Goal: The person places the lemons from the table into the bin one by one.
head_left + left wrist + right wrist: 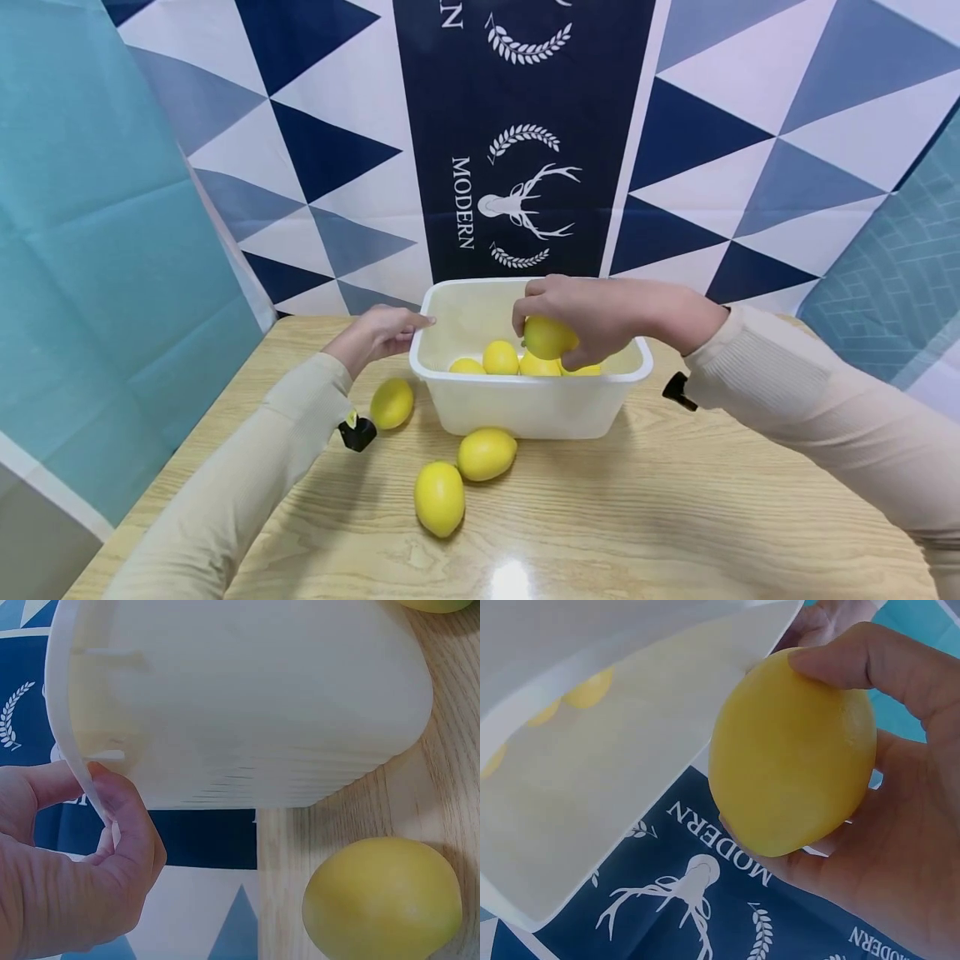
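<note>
My right hand [588, 312] grips a yellow lemon [550, 337] above a white plastic bin [525, 408]. In the right wrist view the thumb and fingers wrap round this lemon [791, 754], beside the bin's open top. Several lemons [500, 358] lie inside the bin, partly hidden by its front wall. With thumb and fingers, my left hand [382, 329] pinches the bin's left rim; the left wrist view shows the hand [90, 862] with the rim between thumb and fingers.
Three lemons are on the wooden table [600, 517]: one left of the bin [392, 403], one at its front wall [487, 454], and one nearer me [439, 499]. Behind the bin hangs a patterned cloth [525, 100]. A teal cloth [90, 217] hangs on the left.
</note>
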The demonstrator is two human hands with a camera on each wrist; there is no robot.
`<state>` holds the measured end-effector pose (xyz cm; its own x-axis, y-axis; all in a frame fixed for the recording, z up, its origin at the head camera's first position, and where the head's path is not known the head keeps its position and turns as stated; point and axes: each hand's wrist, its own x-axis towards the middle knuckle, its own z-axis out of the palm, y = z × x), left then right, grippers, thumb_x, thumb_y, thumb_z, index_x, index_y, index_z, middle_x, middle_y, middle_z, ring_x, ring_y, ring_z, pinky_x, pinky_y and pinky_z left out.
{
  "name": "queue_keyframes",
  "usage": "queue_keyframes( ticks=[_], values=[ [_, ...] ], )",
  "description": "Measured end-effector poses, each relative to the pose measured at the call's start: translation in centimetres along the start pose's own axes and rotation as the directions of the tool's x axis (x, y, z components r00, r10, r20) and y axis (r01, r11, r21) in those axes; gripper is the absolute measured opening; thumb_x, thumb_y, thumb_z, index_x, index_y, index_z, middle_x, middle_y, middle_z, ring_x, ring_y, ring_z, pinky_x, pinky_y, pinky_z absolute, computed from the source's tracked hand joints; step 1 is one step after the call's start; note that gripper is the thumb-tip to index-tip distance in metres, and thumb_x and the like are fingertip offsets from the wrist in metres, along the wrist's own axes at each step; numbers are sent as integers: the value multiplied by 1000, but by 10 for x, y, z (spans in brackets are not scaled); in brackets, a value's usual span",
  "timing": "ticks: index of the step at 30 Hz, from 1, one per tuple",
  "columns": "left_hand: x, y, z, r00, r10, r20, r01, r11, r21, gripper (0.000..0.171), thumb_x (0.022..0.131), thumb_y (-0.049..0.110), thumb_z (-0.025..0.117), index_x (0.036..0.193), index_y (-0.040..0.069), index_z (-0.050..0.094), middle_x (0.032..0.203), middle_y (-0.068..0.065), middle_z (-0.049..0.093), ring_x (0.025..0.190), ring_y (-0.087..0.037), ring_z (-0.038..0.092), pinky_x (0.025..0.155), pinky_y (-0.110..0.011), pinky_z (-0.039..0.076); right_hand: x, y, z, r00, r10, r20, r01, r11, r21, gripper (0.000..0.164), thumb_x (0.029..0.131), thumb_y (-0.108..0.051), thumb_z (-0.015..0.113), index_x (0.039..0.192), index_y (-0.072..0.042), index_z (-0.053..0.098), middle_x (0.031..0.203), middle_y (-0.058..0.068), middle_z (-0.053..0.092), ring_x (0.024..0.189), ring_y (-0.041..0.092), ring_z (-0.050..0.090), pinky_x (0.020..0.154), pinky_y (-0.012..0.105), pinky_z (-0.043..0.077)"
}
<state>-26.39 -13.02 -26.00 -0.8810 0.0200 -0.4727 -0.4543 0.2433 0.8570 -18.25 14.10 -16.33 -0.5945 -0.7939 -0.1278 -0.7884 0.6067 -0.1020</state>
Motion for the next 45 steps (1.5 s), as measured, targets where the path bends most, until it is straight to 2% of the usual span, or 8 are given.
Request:
queue_keyframes(
  ticks=[11, 18, 25, 28, 32, 40, 45],
  values=[
    [-2, -1, -2, 1000, 4, -6, -4, 999, 33, 47, 90, 18, 67, 131, 0, 51, 100, -4, 54, 82, -11, 62, 89, -22, 58, 25, 14, -5, 999, 24, 23, -24, 1000, -16, 47, 72, -7, 78, 114, -15, 58, 112, 5, 57, 102, 23, 51, 89, 36, 55],
    [-1, -1, -3, 1000, -6, -4, 6, 999, 33, 47, 90, 18, 66, 131, 0, 51, 102, -5, 54, 82, -11, 62, 93, -23, 56, 38, 25, -6, 998, 45, 34, -45, 999, 3, 48, 73, -5, 76, 116, -13, 58, 111, 8, 57, 101, 25, 52, 86, 37, 56],
    [0, 0, -3, 1000, -9, -7, 9, 999, 34, 49, 90, 18, 66, 132, 0, 49, 101, -5, 52, 80, -10, 61, 88, -21, 58, 49, 37, -7, 996, 68, 56, -69, 998, 12, 48, 75, -7, 75, 119, -13, 57, 114, 8, 58, 102, 25, 52, 90, 39, 55],
    [0, 1, -2, 1000, -8, -4, 8, 999, 32, 49, 90, 19, 66, 133, 0, 48, 102, -5, 52, 80, -10, 61, 89, -22, 57, 53, 41, -6, 995, 80, 67, -81, 996, 24, 48, 75, -8, 74, 119, -14, 57, 114, 7, 58, 103, 25, 52, 90, 39, 54],
    [0, 1, -2, 1000, -11, -2, 11, 999, 30, 49, 91, 19, 66, 133, 1, 48, 102, -5, 52, 81, -10, 61, 89, -22, 57, 57, 44, -3, 993, 87, 83, -90, 995, 38, 46, 76, -8, 73, 118, -15, 57, 114, 6, 59, 102, 24, 51, 87, 37, 53],
    [2, -1, -1, 1000, -16, -19, 16, 999, 36, 48, 90, 19, 67, 131, 1, 50, 100, -4, 52, 76, -9, 61, 69, -16, 59, 60, 44, 0, 984, 127, 123, -133, 990, 46, 43, 78, -10, 73, 118, -16, 57, 113, 6, 59, 102, 24, 51, 86, 34, 53],
    [2, 0, -1, 1000, -11, -18, 12, 999, 42, 47, 90, 20, 68, 129, 1, 51, 96, -3, 54, 74, -8, 60, 73, -17, 59, 59, 45, 2, 970, 155, 189, -164, 986, 33, 41, 78, -12, 73, 116, -14, 58, 110, 7, 60, 96, 23, 53, 80, 30, 52]
  ],
)
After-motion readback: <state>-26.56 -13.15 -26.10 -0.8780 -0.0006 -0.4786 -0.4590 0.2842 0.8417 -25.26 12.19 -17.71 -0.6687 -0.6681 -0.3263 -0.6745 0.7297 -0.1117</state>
